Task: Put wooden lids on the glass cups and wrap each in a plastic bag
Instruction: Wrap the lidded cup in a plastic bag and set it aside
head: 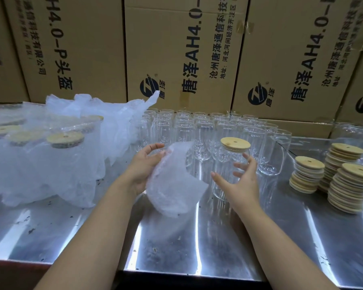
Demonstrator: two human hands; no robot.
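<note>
- Glass is my first worry: the lidded glass cup stands upright on the steel tabletop, just in front of the rows of open glass cups. My right hand is just beside it, fingers spread wide and gripping nothing. If I close on it off-centre or too fast, I judge it could tip back into those neighbours and chip them.
- Its wooden lid sits flat on the rim, but I cannot tell how firmly it is seated. Tilting the cup toward the bag could let the lid slide off.
- My left hand holds the plastic bag with fingers curled round its upper edge. The bag hangs crumpled, and I see no open mouth. Pushing the cup against a shut mouth would likely bunch the film and leave me fumbling slick glass one-handed.
- That shiny tabletop looks slippery, so a cup set down hard or nudged could skate.
- Several stacks of wooden lids stand unevenly off to my right. A wide swing of that arm could topple them.
- On my left, the heap of bagged cups crowds the tabletop. A finished cup put down carelessly could knock into them.
</note>
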